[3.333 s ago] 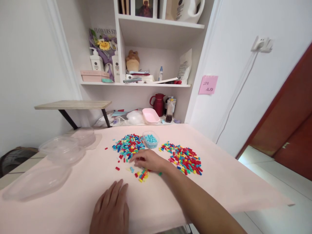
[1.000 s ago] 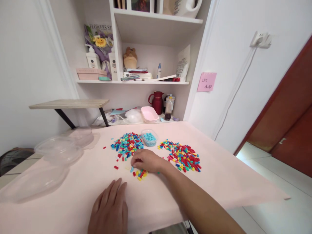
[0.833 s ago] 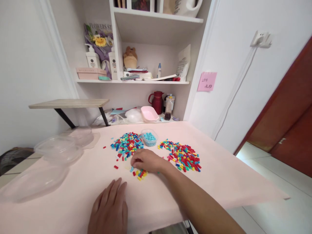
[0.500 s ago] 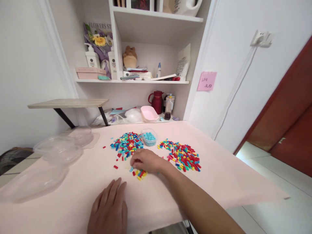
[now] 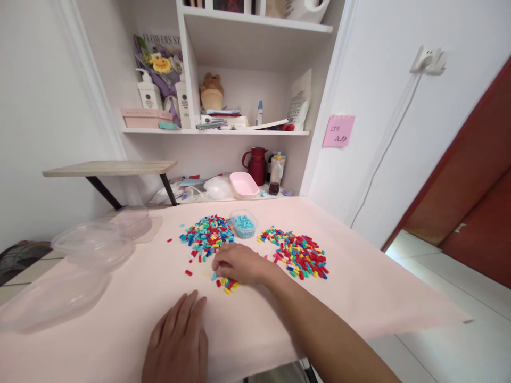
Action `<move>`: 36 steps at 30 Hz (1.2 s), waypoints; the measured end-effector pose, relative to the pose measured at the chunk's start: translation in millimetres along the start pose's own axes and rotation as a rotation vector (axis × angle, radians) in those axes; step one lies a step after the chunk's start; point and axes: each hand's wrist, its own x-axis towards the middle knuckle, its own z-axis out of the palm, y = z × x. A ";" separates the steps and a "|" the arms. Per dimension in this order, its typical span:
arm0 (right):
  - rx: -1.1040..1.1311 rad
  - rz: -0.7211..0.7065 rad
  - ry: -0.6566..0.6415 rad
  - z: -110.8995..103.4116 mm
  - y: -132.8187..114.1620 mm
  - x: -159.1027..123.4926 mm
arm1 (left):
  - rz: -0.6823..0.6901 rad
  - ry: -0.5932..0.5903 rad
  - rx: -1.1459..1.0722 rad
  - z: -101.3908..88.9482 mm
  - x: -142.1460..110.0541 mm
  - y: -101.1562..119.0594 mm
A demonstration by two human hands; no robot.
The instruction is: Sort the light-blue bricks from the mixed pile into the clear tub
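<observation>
My left hand [image 5: 178, 340] lies flat on the pink tabletop [image 5: 247, 332], fingers stretched out and holding nothing. Over a small cluster of building bricks [image 5: 228, 285], mostly yellow and red, my right hand [image 5: 239, 263] is bent down with its fingers curled together. A light-blue brick [image 5: 214, 276] shows by its fingertips; whatever is between them is hidden. Beyond that hand lies a mixed pile of coloured bricks [image 5: 207, 234]. A clear tub [image 5: 244, 232] of light-blue bricks stands just right of this pile. Farther right spreads another mixed pile [image 5: 301, 255], largely red.
Clear plastic containers [image 5: 85, 244] stand along the table's left side. A small wooden-topped stand [image 5: 112, 168] rises at the back left. Behind the table are a pink tub [image 5: 244, 186], a dark red jug [image 5: 255, 165] and a bottle [image 5: 275, 178], below white shelves [image 5: 215, 131].
The whole view has shifted very slightly. Both hands stay almost in place, the right one still curled over the small cluster; no brick has visibly moved.
</observation>
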 end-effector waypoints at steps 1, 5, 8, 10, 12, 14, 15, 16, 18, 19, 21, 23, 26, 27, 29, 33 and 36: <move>-0.004 0.000 -0.004 0.0 -0.1 -0.2 | -0.002 0.001 0.000 -0.2 0.2 0.1; -0.014 0.014 0.006 0.6 -0.4 -0.4 | 0.003 -0.008 0.012 -1.0 0.4 1.0; -0.018 0.046 0.022 2.4 0.2 0.8 | -0.012 -0.021 0.023 -1.2 0.5 1.5; -0.017 0.071 0.024 3.9 1.1 2.0 | -0.011 -0.019 0.028 -1.5 1.1 1.4; -0.010 0.110 0.033 5.1 2.0 3.1 | 0.007 -0.008 0.028 -1.9 1.9 1.1; 0.005 0.140 0.050 5.8 2.8 3.5 | 0.015 0.004 0.023 -2.2 2.3 0.8; 0.016 0.139 0.058 6.1 3.0 3.3 | 0.013 0.008 0.020 -2.2 2.2 0.7; 0.029 0.126 0.063 6.3 3.3 3.0 | 0.009 0.008 0.016 -2.1 2.1 0.6; 0.059 0.076 0.064 6.8 3.8 2.2 | 0.003 0.008 0.014 -1.6 1.6 0.6; 0.072 0.053 0.060 7.2 4.2 1.8 | 0.007 0.012 0.016 -1.3 1.4 0.7; 0.089 0.029 0.053 8.3 5.1 1.5 | 0.021 0.028 0.023 -1.0 1.3 0.8; 0.096 0.032 0.048 9.5 6.0 1.7 | 0.034 0.047 0.031 -0.8 1.4 0.8; 0.106 0.062 0.049 10.5 6.7 2.2 | 0.030 0.052 0.032 -0.6 1.2 0.9; 0.112 0.067 0.052 10.6 6.8 2.2 | 0.026 0.051 0.031 -0.4 1.1 0.9; 0.131 0.061 0.052 10.8 7.2 2.3 | 0.016 0.049 0.033 -0.4 1.3 1.0; 0.205 0.039 0.054 13.1 9.6 2.4 | 0.043 0.088 0.066 -1.1 3.6 0.7; 0.293 0.075 0.118 14.8 13.4 2.5 | 0.076 0.134 0.097 1.0 3.7 -1.9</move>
